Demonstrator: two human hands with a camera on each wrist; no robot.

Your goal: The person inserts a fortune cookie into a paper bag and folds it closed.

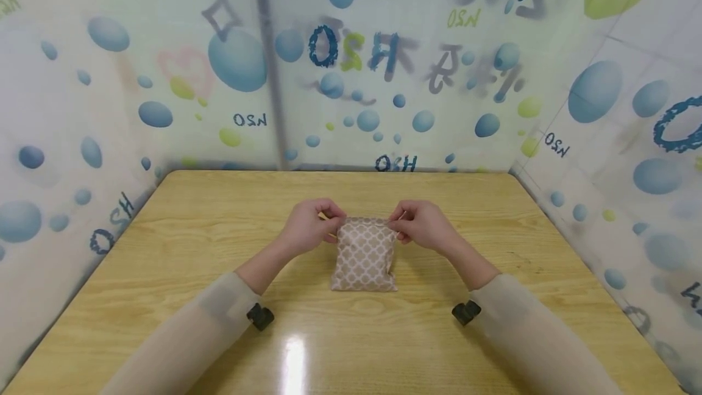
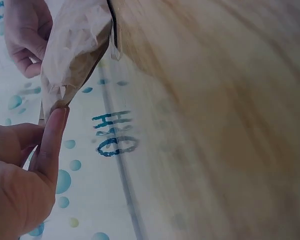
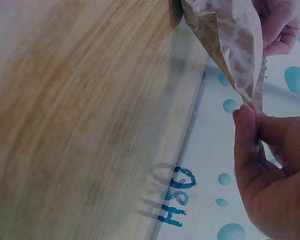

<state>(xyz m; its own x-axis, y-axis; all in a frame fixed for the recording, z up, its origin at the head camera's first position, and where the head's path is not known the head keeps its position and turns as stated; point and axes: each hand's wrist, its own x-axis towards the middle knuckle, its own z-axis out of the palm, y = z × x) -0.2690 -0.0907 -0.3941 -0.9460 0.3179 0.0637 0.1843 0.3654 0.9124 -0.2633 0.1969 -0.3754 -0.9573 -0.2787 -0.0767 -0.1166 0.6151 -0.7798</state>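
A small tan packet with a white lattice pattern [image 1: 364, 255] stands at the middle of the table in the head view, its lower edge at the tabletop. My left hand [image 1: 314, 224] pinches its upper left corner between thumb and fingers. At the upper right corner, my right hand [image 1: 421, 224] pinches it the same way. The left wrist view shows the packet [image 2: 75, 45] side-on, bulging below the flat top edge, with the left hand [image 2: 25, 175] at its near corner. In the right wrist view the right hand [image 3: 270, 165] grips the other corner of the creased packet [image 3: 235, 45]. Its contents are hidden.
The wooden table [image 1: 192, 224] has a glossy light reflection near its front. Walls with blue and green dots [image 1: 351, 120] enclose its back and both sides. A dark device [image 1: 260, 317] is strapped at the left cuff, another dark device [image 1: 466, 313] at the right.
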